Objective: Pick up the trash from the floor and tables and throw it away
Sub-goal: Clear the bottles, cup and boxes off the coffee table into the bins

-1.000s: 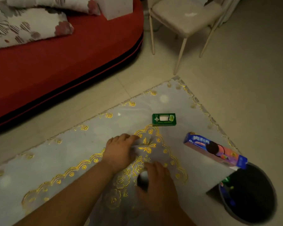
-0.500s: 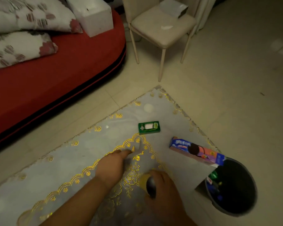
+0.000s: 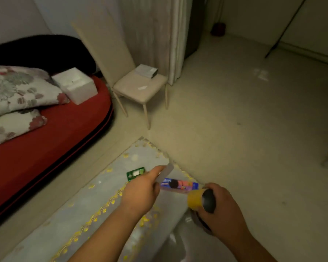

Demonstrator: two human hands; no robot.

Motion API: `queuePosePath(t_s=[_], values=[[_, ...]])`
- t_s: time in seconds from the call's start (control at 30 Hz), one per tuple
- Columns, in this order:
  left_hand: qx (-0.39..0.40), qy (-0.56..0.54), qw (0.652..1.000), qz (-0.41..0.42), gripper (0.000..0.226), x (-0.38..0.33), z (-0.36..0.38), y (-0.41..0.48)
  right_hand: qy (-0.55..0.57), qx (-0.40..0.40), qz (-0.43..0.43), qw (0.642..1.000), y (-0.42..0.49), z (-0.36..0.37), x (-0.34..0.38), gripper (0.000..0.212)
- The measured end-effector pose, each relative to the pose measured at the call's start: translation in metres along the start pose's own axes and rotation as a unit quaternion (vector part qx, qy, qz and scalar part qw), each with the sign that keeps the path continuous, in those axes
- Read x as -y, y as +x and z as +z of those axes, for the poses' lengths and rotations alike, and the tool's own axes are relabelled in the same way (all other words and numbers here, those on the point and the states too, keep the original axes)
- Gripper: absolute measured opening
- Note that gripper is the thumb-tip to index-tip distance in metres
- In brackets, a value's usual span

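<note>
my left hand (image 3: 140,191) has its fingers curled round a thin grey scrap (image 3: 166,172). i grip it at its near end, so the far end pokes up over the table (image 3: 95,208). my right hand (image 3: 222,210) is wrapped round a yellow cup (image 3: 200,200), tipped on its side with its dark mouth towards me. both things are held up off the table's gold-trimmed cloth. lying on the cloth are a small green box (image 3: 135,173), just left of my left hand, and a long biscuit box (image 3: 180,185) between my hands, near the right edge.

both hands are full, so i reckon the step is binning these two. i can't make out a bin; something dark sits under my right hand, too blurred to name. i should look down and find the opening first, then bring each hand right over it. the scrap looks light and could flutter aside, so i'd let go low. i'd also keep my wrists clear of the biscuit box so it isn't knocked off the edge.
</note>
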State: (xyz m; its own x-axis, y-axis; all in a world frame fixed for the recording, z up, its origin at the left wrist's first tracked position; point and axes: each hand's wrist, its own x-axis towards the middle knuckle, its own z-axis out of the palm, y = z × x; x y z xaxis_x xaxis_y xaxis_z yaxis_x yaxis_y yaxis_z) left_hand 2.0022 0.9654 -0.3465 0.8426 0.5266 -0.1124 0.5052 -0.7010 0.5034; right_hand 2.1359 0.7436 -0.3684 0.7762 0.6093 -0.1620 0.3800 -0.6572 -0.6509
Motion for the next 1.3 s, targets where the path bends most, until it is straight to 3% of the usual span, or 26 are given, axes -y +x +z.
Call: queuePosePath(t_s=[0.23, 0.6, 0.83, 1.03, 1.3], values=[[0.013, 0.025, 1.000, 0.004, 0.053, -0.120, 0.046, 0.000, -0.004, -0.021, 0.013, 1.000, -0.021, -0.107, -0.077, 0.072], [0.072, 0.008, 0.997, 0.008, 0.046, -0.210, 0.129, 0.010, 0.010, -0.003, 0.038, 0.999, -0.028, -0.147, -0.190, 0.069], [0.127, 0.037, 0.991, 0.008, 0.046, -0.188, 0.210, 0.054, 0.018, 0.008, 0.074, 0.997, 0.007, -0.098, -0.252, 0.070], [0.211, 0.111, 0.971, -0.004, 0.068, -0.142, 0.316, 0.108, 0.033, 0.029, 0.114, 0.992, 0.051, -0.021, -0.324, 0.071], [0.292, 0.127, 0.947, -0.028, 0.051, -0.080, 0.455, 0.141, 0.017, 0.051, 0.153, 0.987, 0.079, 0.088, -0.416, 0.073]])
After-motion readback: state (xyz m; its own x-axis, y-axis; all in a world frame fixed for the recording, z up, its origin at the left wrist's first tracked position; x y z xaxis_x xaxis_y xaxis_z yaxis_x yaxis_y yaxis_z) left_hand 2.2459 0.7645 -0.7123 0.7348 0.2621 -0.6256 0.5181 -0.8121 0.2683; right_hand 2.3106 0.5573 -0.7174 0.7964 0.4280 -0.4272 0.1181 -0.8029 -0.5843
